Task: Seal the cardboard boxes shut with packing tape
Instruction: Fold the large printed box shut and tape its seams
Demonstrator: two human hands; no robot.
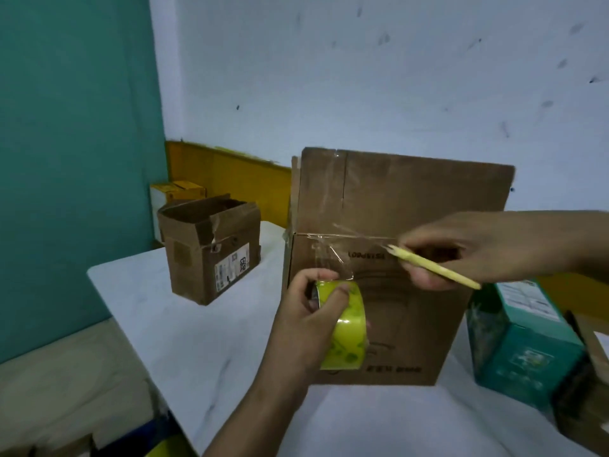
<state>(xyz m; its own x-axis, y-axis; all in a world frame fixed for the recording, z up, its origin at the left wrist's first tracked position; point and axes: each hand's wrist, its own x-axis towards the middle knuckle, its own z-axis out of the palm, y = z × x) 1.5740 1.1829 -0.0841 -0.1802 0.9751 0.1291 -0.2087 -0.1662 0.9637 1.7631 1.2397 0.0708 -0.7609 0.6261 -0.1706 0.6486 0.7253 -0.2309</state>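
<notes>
the white table (197, 341) carries everything, and the large cardboard box (395, 291) stands upright at its middle, the landmark here. its brown front face shows faint dark printing, a vertical slit near its top left, and a horizontal seam partway down with clear tape wrinkled across it. a loose strip of clear tape runs from that seam down to the tape roll. behind and to the left of the large box, well apart, sits a smaller cardboard box (211, 249) with torn flaps open and a white label on its side. to the right of the large box, near its lower corner, stands a teal box (524, 347).

the right hand (478, 249) reaches in from the right across the large box's front, fingers curled tight around a yellow pencil-like tool (435, 267) whose tip meets the tape by the seam. the left hand (313, 311) rises from below, closed around the yellow-green tape roll (349, 328), held against the box's lower left front.
</notes>
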